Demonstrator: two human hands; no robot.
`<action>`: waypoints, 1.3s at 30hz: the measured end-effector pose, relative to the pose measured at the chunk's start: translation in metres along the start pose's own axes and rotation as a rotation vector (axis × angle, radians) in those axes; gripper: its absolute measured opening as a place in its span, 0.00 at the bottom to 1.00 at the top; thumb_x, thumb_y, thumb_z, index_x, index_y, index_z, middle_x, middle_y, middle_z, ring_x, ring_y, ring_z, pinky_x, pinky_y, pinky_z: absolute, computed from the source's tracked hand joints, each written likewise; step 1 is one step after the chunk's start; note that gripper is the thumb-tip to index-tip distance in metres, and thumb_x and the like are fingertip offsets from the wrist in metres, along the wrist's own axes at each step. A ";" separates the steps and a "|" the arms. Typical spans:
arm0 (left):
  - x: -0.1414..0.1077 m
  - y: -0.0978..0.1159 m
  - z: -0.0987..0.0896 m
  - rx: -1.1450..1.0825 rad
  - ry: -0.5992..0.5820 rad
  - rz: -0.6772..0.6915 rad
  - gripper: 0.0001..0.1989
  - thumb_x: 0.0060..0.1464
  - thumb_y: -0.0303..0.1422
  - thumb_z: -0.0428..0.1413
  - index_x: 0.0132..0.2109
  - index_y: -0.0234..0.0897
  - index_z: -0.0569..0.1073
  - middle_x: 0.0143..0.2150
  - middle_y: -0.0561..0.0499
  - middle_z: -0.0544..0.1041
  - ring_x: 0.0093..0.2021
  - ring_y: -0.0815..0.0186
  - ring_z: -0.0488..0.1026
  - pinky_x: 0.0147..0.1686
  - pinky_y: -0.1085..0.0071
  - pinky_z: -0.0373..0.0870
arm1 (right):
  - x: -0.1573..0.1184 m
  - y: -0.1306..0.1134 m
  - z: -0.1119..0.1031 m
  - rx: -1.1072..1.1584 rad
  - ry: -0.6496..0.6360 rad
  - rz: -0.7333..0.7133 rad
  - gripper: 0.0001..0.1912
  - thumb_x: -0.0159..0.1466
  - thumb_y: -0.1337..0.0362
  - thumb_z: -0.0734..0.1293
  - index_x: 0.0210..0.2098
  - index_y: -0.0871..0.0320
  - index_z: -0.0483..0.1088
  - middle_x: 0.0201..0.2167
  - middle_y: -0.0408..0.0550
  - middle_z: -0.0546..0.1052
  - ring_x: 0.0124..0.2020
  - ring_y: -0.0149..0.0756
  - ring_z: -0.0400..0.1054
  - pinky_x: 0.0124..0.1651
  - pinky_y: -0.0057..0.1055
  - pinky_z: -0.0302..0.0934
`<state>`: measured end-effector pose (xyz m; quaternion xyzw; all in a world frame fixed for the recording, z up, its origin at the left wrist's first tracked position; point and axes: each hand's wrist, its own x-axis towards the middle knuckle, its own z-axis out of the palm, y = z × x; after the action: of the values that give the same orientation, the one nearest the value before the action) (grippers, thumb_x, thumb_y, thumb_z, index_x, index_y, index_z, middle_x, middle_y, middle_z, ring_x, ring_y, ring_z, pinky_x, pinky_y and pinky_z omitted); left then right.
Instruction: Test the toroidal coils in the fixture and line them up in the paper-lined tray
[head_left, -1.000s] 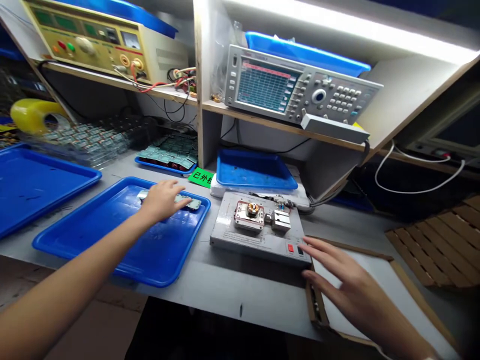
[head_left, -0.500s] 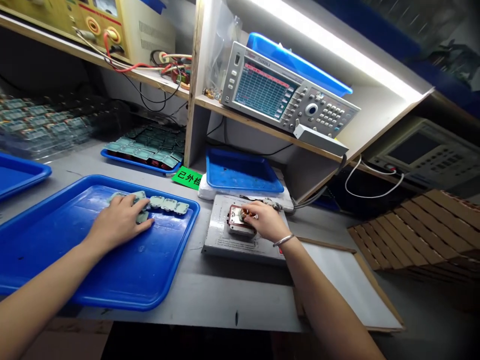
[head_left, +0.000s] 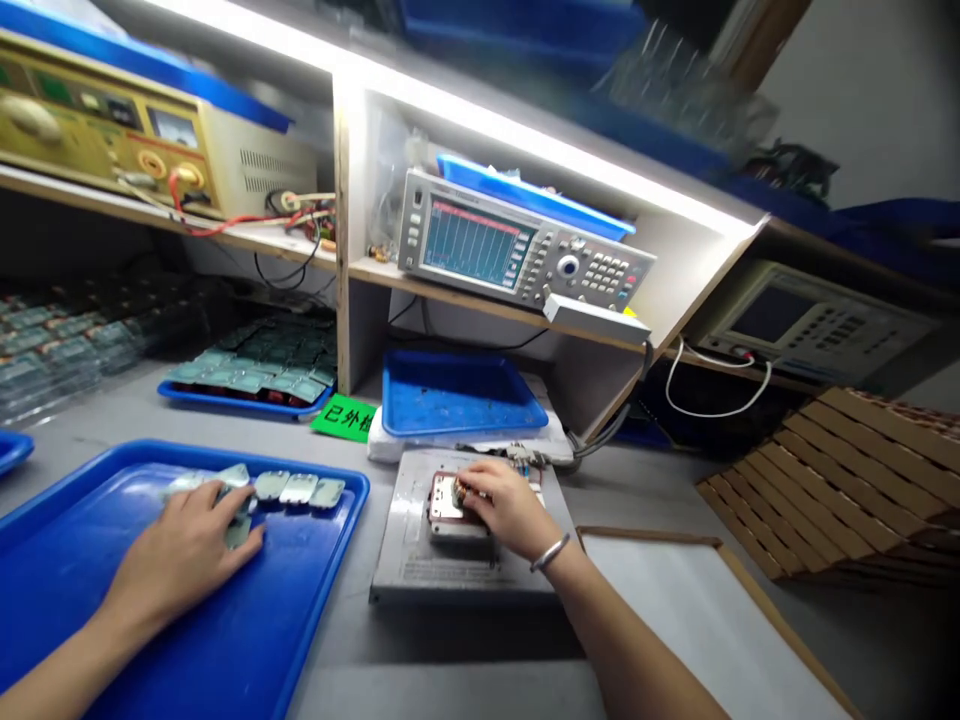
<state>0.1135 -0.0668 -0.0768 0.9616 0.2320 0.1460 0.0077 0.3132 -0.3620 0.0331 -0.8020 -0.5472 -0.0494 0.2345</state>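
**Pinching a coil at the metal block**

Our right grip (head_left: 511,506), nearly closed, holds the coil (head_left: 459,492) at the metal block (head_left: 445,498), mid-frame. Our left grip (head_left: 178,550), loosely spread, touches pale pieces (head_left: 238,531) in the blue tray (head_left: 217,650), lower left. Moving the coil would call for steady fingertips.

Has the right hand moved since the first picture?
Yes. The right hand went forward and left, from the near right corner of the grey device to the coil.

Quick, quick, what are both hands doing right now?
Left hand: fingers spread over pale green pieces in the blue tray; can't tell if it grips one.
Right hand: closed on the small coil.
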 end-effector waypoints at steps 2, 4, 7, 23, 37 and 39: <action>0.002 -0.002 0.002 -0.092 -0.027 -0.015 0.25 0.54 0.42 0.43 0.51 0.28 0.66 0.44 0.39 0.65 0.46 0.53 0.63 0.49 0.60 0.58 | 0.000 0.001 0.002 0.012 0.010 0.014 0.12 0.57 0.71 0.65 0.41 0.57 0.72 0.40 0.49 0.73 0.42 0.37 0.65 0.48 0.34 0.62; 0.004 -0.002 0.000 -0.203 -0.046 -0.057 0.23 0.52 0.41 0.46 0.50 0.29 0.67 0.44 0.40 0.66 0.46 0.54 0.63 0.50 0.60 0.58 | -0.001 0.003 0.004 0.030 0.022 0.030 0.13 0.56 0.73 0.65 0.41 0.57 0.72 0.40 0.49 0.73 0.42 0.37 0.65 0.48 0.34 0.62; 0.006 0.000 -0.013 -0.483 -0.028 -0.214 0.19 0.47 0.41 0.52 0.45 0.34 0.68 0.44 0.43 0.68 0.47 0.55 0.64 0.51 0.59 0.57 | -0.003 0.005 0.006 0.061 0.038 0.045 0.14 0.55 0.74 0.65 0.41 0.58 0.72 0.41 0.49 0.72 0.43 0.38 0.65 0.49 0.34 0.61; -0.071 0.183 -0.063 -2.295 -0.747 -0.903 0.26 0.48 0.33 0.52 0.55 0.32 0.63 0.46 0.35 0.73 0.39 0.52 0.73 0.31 0.58 0.70 | -0.055 0.031 -0.066 0.103 0.332 0.016 0.15 0.57 0.70 0.65 0.45 0.57 0.68 0.43 0.49 0.72 0.46 0.35 0.65 0.50 0.34 0.61; -0.087 0.249 -0.023 -2.261 -1.033 -0.948 0.32 0.50 0.34 0.51 0.62 0.37 0.52 0.45 0.36 0.73 0.38 0.53 0.72 0.28 0.65 0.66 | -0.161 0.106 -0.072 -0.105 0.125 0.131 0.11 0.56 0.72 0.66 0.39 0.58 0.70 0.40 0.49 0.74 0.41 0.36 0.66 0.45 0.37 0.61; -0.087 0.249 -0.025 -2.239 -1.031 -0.959 0.33 0.50 0.34 0.51 0.62 0.38 0.51 0.45 0.36 0.73 0.38 0.53 0.72 0.29 0.63 0.67 | -0.162 0.108 -0.067 -0.096 0.158 0.126 0.11 0.57 0.72 0.65 0.40 0.59 0.70 0.41 0.50 0.73 0.42 0.36 0.66 0.46 0.36 0.61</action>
<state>0.1432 -0.3292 -0.0565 0.2037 0.2725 -0.1397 0.9299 0.3581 -0.5604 0.0029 -0.8387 -0.4725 -0.1240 0.2408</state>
